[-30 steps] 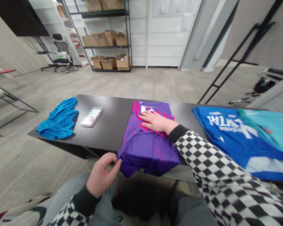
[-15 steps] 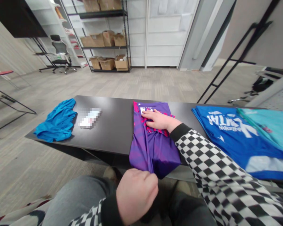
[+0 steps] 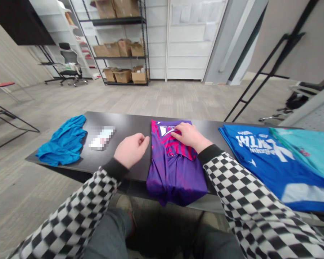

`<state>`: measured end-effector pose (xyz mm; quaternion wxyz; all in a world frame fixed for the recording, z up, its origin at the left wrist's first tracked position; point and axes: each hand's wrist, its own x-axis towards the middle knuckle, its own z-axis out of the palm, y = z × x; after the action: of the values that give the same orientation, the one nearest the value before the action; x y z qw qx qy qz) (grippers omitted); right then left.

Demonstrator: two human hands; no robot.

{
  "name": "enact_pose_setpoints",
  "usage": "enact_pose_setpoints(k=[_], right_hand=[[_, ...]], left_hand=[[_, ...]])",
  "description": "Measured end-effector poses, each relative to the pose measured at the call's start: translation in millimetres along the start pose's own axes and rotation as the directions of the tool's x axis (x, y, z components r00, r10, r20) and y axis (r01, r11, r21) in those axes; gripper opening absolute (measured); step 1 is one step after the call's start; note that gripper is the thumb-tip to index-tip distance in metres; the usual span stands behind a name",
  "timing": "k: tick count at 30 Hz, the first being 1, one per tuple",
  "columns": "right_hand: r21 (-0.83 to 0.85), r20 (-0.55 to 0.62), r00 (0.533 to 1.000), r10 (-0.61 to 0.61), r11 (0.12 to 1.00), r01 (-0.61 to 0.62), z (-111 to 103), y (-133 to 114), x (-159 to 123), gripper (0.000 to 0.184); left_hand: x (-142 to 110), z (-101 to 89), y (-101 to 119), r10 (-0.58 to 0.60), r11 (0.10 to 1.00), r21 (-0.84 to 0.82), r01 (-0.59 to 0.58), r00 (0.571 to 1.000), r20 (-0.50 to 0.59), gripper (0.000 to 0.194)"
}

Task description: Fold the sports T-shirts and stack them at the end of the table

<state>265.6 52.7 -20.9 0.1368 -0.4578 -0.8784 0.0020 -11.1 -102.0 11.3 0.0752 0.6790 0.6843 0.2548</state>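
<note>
Starting on the far left of the black table (image 3: 124, 121), there's one crumpled blue garment (image 3: 62, 142) in a loose heap, and just right of it one flat packet (image 3: 102, 138), too blurred to read. Moving along, the left hand (image 3: 131, 150) sits just beside the jersey, fingers loosely curled, pinching nothing, and a checkered sleeve (image 3: 70, 212) runs back from it toward the person.

Now the centre of the action: one folded purple jersey (image 3: 175, 172) with pink stripes, lying mid-table. Its long axis runs straight away from the person, the white-logo end pointing to the far side and the thick folded end bulging over the table's near edge. The right hand (image 3: 190, 136) is pressed on its upper part, open, fingers close to each other and lying across the pink panel.

Over to the right, past the second checkered sleeve (image 3: 243, 198), there's one blue jersey (image 3: 264, 158) lying flat with white lettering, and one teal jersey (image 3: 305, 151) overlapping its far right corner.
</note>
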Motion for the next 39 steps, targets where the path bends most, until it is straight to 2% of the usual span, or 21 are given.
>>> enact_pose_setpoints(k=[3, 6, 10, 13, 16, 21, 24, 26, 28, 30, 33, 36, 39], right_hand=[[-0.028, 0.015, 0.999, 0.049, 0.998, -0.049, 4, 3, 1, 0.051], [-0.042, 0.038, 0.994, 0.101, 0.994, -0.099, 8, 8, 1, 0.053], [-0.031, 0.035, 0.991, 0.126, 0.992, -0.125, 12, 18, 0, 0.054], [-0.009, 0.024, 0.988, 0.153, 0.988, -0.153, 16, 27, 1, 0.049], [0.009, -0.013, 0.980, 0.199, 0.980, -0.199, 22, 35, 7, 0.045], [0.022, -0.045, 0.971, 0.237, 0.972, -0.236, 24, 42, 15, 0.043], [-0.012, -0.069, 0.961, 0.267, 0.963, -0.269, 15, 41, 10, 0.046], [-0.056, -0.066, 0.941, 0.333, 0.940, -0.337, 6, 43, 5, 0.052], [-0.096, -0.016, 0.906, 0.423, 0.901, -0.423, -3, 47, -1, 0.059], [-0.117, 0.065, 0.871, 0.486, 0.871, -0.478, -8, 53, -4, 0.062], [-0.101, 0.167, 0.852, 0.496, 0.868, -0.486, -10, 61, -5, 0.052], [-0.052, 0.208, 0.868, 0.452, 0.891, -0.451, -11, 62, -3, 0.040], [0.008, 0.173, 0.902, 0.397, 0.915, -0.404, -12, 58, -2, 0.028]], left_hand=[[73, 26.5, -14, -0.157, 0.976, 0.173, 0.130, 0.975, 0.158, 0.054], [118, 59.0, -16, -0.150, 0.975, 0.187, 0.122, 0.978, 0.145, 0.041], [152, 83.4, -19, -0.140, 0.989, 0.061, 0.137, 0.988, 0.057, 0.022], [175, 90.6, -25, -0.122, 0.989, -0.088, 0.120, 0.993, -0.009, 0.022], [191, 95.7, -27, -0.059, 0.985, -0.166, 0.054, 0.998, -0.021, 0.025], [194, 95.8, -22, 0.048, 0.998, 0.044, -0.049, 0.999, 0.016, 0.029], [183, 87.7, -17, 0.074, 0.992, 0.107, -0.070, 0.996, -0.039, 0.036], [173, 82.5, -14, 0.144, 0.986, 0.093, -0.138, 0.987, -0.064, 0.038], [162, 80.7, -10, 0.272, 0.961, 0.043, -0.272, 0.962, 0.019, 0.041], [152, 83.0, -7, 0.351, 0.933, 0.007, -0.359, 0.918, 0.184, 0.051], [141, 89.2, -1, 0.284, 0.941, 0.066, -0.333, 0.879, 0.384, 0.080], [138, 92.1, 1, 0.223, 0.944, 0.123, -0.305, 0.868, 0.443, 0.100], [138, 91.3, 1, 0.209, 0.937, 0.158, -0.311, 0.864, 0.459, 0.107]])
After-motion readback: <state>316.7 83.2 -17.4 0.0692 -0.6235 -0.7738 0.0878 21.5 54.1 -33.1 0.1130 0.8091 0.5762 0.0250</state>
